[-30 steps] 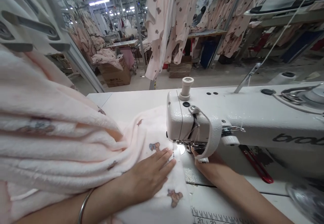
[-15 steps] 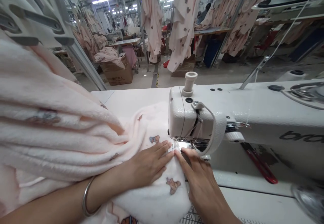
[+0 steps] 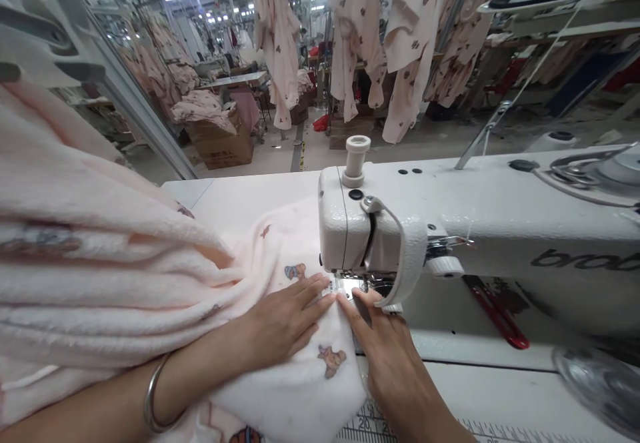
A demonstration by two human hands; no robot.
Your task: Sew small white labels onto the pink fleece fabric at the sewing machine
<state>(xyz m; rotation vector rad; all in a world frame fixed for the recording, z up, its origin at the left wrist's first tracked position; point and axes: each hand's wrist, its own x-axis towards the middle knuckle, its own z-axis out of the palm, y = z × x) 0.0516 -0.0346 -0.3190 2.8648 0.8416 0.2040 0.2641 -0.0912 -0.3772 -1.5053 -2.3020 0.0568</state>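
Cloth [image 3: 165, 283], pale pink, plush and printed with small bears, heaped in deep folds on the left and spread flatter across the table [image 3: 245, 189] up to the needle end of the machine [image 3: 370, 229]. Left hand [image 3: 285, 319] palm down on the flatter part, fingers stretched out and pointing rightward and away, tips just beside the machine's head. Not clenched: laid flat on the cloth, without wrapping around any of it. Left forearm low across the folds from the lower left, bangle [image 3: 153, 396] around the wrist.

Right hand [image 3: 395, 356] back upward, forearm in from the bottom edge, fingers angled up and leftward below the machine's head. Two leading fingers apart: one tip at the cloth's edge, close to the left fingertips, the other near the bright metal plate [image 3: 353, 284]. Pinch or mere touch there: impossible to tell.

Cloth mostly left of the right hand, beneath the left one, bulging nearer between the two forearms. Farther right, red tool [image 3: 516, 339], well apart from the right hand. Below, ruler [image 3: 367, 423], partly covered.
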